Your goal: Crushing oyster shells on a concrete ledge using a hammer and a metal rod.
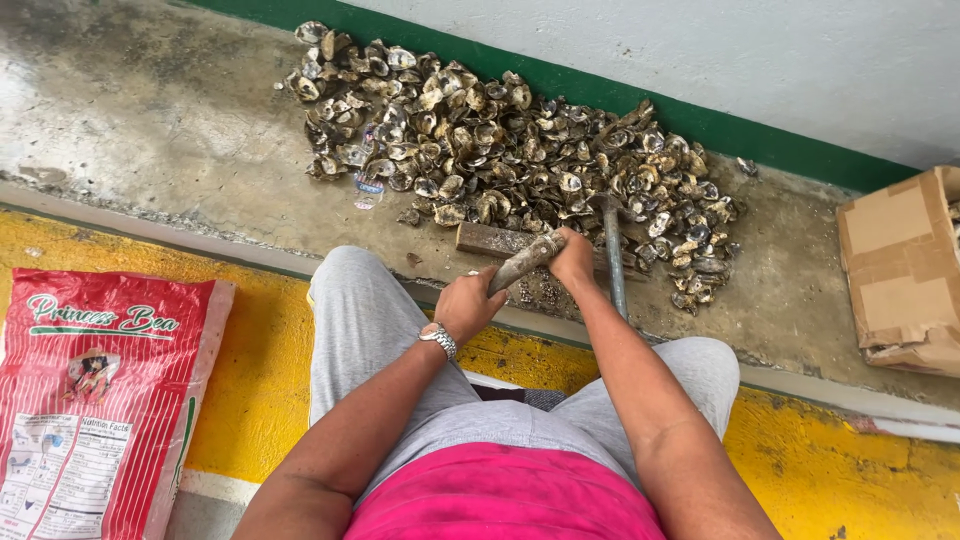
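My left hand [465, 305], with a metal watch [440, 340] on the wrist, grips the near end of a long grey, mud-crusted piece [525, 262] that looks like an oyster or a tool handle. My right hand [572, 258] is closed over its far end, above a rusty flat block [490, 238] on the concrete. A thin metal bar with a hammer-like head [614, 275] lies just right of my right hand; whether they touch is unclear. A big heap of open oyster shells [500, 150] lies beyond the block.
My knees in grey trousers [360, 310] frame the spot. A red printed sack [95, 400] lies on the yellow floor at left. A torn cardboard box [900, 270] sits at right. A green-based white wall [700, 120] runs behind the shells.
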